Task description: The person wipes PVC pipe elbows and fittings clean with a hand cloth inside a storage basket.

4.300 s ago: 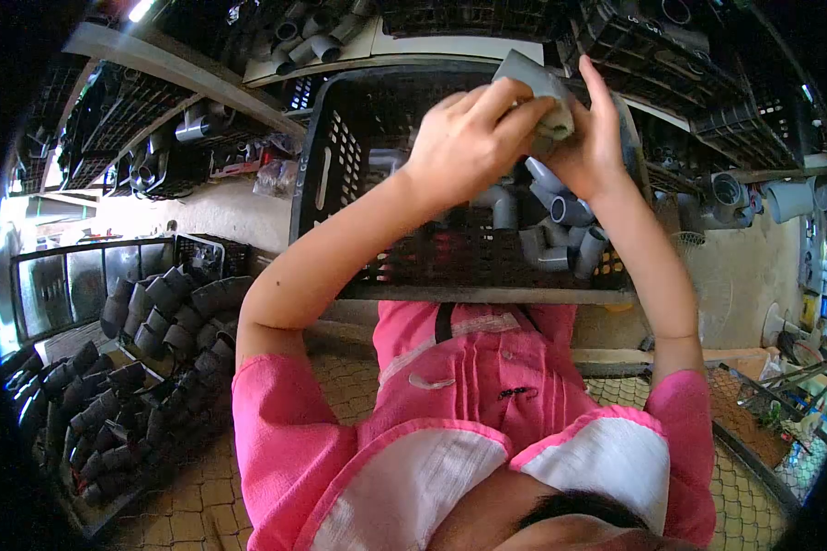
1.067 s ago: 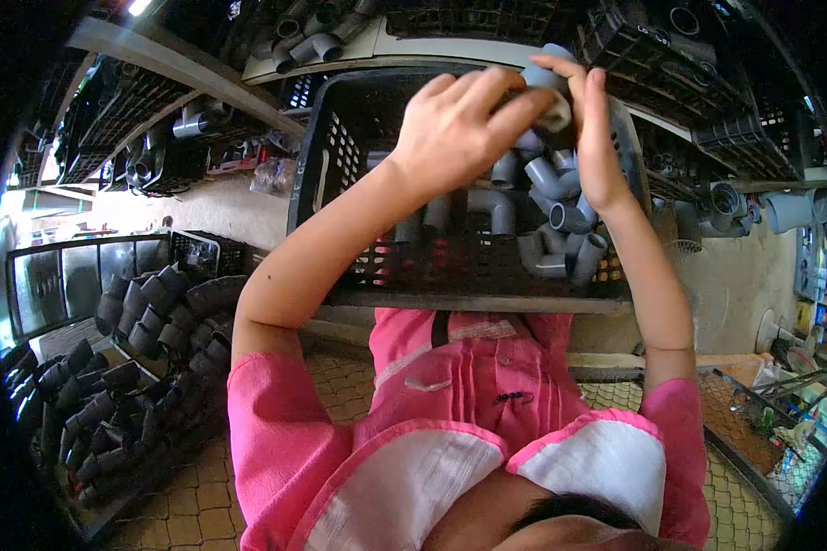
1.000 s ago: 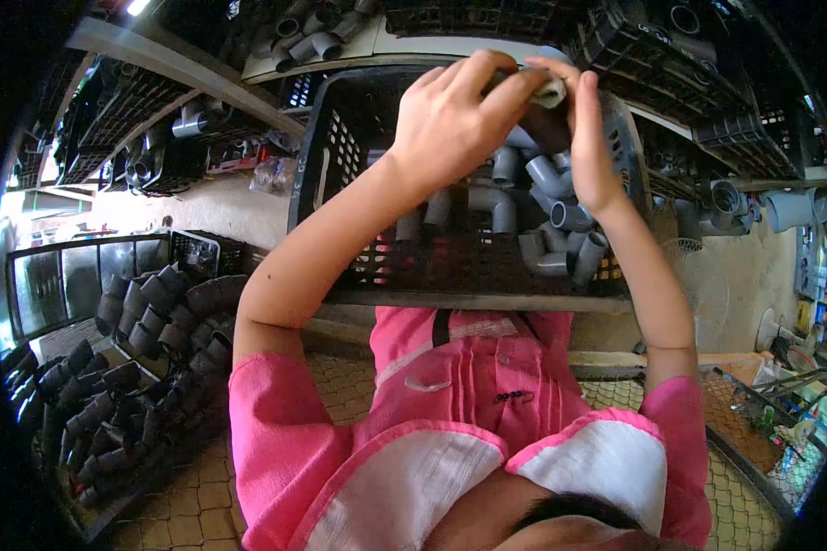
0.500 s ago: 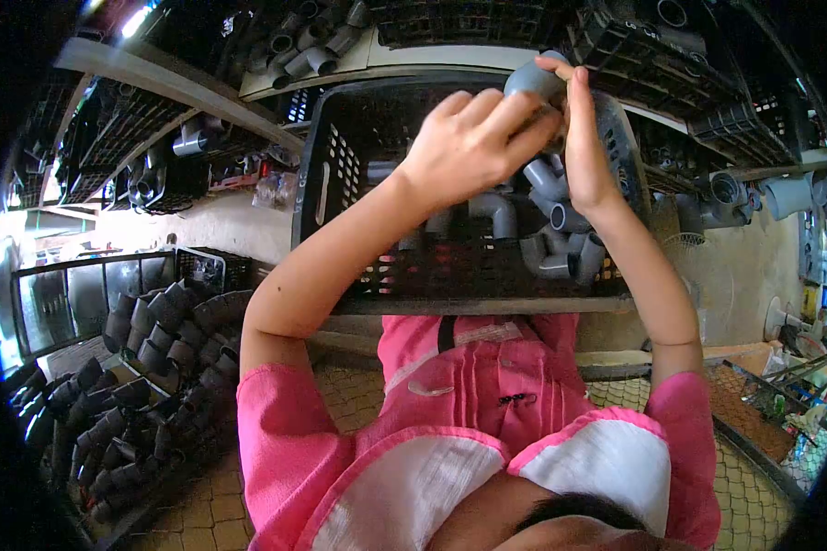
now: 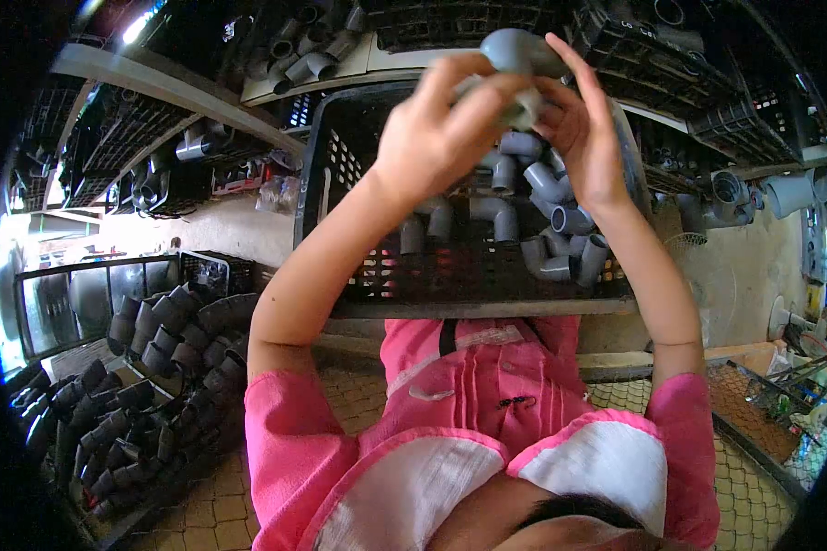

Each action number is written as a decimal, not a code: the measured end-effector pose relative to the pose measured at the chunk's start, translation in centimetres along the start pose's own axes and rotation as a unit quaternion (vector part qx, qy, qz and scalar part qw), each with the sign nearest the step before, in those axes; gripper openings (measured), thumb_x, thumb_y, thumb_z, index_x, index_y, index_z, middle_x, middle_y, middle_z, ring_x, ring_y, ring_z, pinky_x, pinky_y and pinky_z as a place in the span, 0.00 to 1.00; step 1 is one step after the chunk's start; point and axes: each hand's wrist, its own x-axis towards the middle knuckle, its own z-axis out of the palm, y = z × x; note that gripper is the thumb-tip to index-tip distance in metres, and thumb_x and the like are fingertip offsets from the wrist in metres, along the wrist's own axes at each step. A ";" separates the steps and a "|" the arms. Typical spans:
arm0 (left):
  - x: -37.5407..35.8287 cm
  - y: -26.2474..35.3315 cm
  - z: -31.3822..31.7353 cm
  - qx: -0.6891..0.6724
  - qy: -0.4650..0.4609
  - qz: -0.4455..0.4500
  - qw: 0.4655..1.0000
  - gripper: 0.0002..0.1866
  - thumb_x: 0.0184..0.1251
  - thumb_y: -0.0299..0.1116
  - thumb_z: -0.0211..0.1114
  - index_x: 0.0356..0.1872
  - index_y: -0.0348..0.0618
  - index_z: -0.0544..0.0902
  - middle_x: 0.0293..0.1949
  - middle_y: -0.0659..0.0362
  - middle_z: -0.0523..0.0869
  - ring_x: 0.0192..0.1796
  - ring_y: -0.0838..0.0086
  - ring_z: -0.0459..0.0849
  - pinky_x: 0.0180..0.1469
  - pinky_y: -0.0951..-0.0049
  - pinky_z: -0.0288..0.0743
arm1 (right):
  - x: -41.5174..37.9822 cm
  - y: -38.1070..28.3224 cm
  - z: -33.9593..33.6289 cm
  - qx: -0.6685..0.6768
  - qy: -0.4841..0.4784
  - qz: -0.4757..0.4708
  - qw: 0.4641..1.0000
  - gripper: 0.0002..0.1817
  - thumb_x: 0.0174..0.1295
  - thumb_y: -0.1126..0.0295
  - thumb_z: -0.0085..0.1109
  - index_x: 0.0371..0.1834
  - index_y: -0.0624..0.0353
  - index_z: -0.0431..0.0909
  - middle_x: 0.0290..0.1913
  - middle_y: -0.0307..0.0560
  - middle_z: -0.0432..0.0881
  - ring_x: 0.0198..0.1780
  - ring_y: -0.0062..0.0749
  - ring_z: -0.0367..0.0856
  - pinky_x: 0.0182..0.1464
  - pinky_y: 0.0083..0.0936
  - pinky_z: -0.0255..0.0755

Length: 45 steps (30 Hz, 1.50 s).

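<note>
A grey pipe elbow [image 5: 508, 50] is raised above the far part of a black plastic crate [image 5: 308, 197]. My right hand [image 5: 590, 138] holds the elbow from the right, with one finger stretched up along its side. At the elbow's near side my left hand [image 5: 432, 129] is closed, its fingers blurred by motion. A pale greyish piece [image 5: 526, 110] shows between the two hands, too smeared to name. Below them, several grey pipe elbows [image 5: 496, 216] lie loose in the crate, mostly towards its right side.
Another large heap of dark pipe elbows [image 5: 170, 335] fills the lower left. Racks with black crates [image 5: 643, 46] and more fittings [image 5: 314, 62] stand behind. A metal beam [image 5: 175, 87] crosses the upper left. Wider grey pipe pieces [image 5: 788, 195] sit at the right.
My left hand has shifted slightly left and turned. The elbow has moved a little left and up, and its curved side shows more. My right hand's fingers have spread.
</note>
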 end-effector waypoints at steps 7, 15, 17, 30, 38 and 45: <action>0.9 -1.3 -1.2 -0.473 0.136 -0.432 0.756 0.09 0.69 0.28 0.63 0.46 0.36 0.78 0.36 0.57 0.85 0.33 0.71 0.87 0.34 0.76 0.84 | 0.4 0.4 -0.8 -0.255 -0.032 -0.160 0.953 0.39 0.64 0.69 0.66 0.76 0.53 0.55 0.47 0.44 0.80 0.48 0.22 0.79 0.49 0.18 0.73; -0.7 -0.2 0.0 -0.520 -0.071 -0.477 0.705 0.14 0.73 0.38 0.62 0.49 0.38 0.79 0.38 0.61 0.85 0.34 0.79 0.83 0.34 0.81 0.76 | 1.3 -0.1 -2.0 -0.165 -0.055 -0.117 0.978 0.25 0.68 0.56 0.61 0.62 0.58 0.68 0.51 0.43 0.81 0.53 0.22 0.77 0.58 0.21 0.69; -0.6 -0.1 0.1 -0.484 -0.086 -0.429 0.758 0.15 0.74 0.39 0.61 0.50 0.37 0.79 0.38 0.63 0.84 0.36 0.83 0.81 0.37 0.82 0.74 | 1.8 0.7 -3.0 -0.135 -0.035 -0.073 0.987 0.26 0.72 0.48 0.52 0.61 0.56 0.70 0.49 0.41 0.80 0.50 0.21 0.76 0.56 0.20 0.69; -0.5 -0.3 -0.2 -0.327 -0.130 -0.216 0.911 0.09 0.64 0.25 0.63 0.45 0.38 0.81 0.39 0.53 0.81 0.41 0.68 0.81 0.45 0.71 0.75 | 0.5 -0.4 -0.8 -0.188 -0.036 -0.116 0.975 0.22 0.78 0.53 0.39 0.55 0.59 0.77 0.50 0.39 0.79 0.53 0.21 0.74 0.60 0.20 0.65; 0.2 0.3 -1.2 -0.296 -0.138 -0.075 0.942 0.18 0.53 0.16 0.61 0.46 0.40 0.84 0.43 0.51 0.83 0.47 0.59 0.84 0.52 0.67 0.77 | 0.8 0.9 -0.9 -0.211 -0.025 -0.129 0.969 0.25 0.78 0.51 0.40 0.55 0.62 0.77 0.49 0.41 0.81 0.53 0.21 0.75 0.61 0.20 0.65; -0.4 -0.6 -0.5 -0.228 -0.143 -0.126 0.955 0.20 0.53 0.16 0.61 0.48 0.43 0.85 0.44 0.51 0.83 0.47 0.56 0.84 0.51 0.65 0.78 | 1.2 0.3 -1.6 -0.192 -0.029 -0.077 0.978 0.29 0.78 0.48 0.38 0.58 0.65 0.77 0.53 0.45 0.82 0.56 0.25 0.77 0.62 0.23 0.66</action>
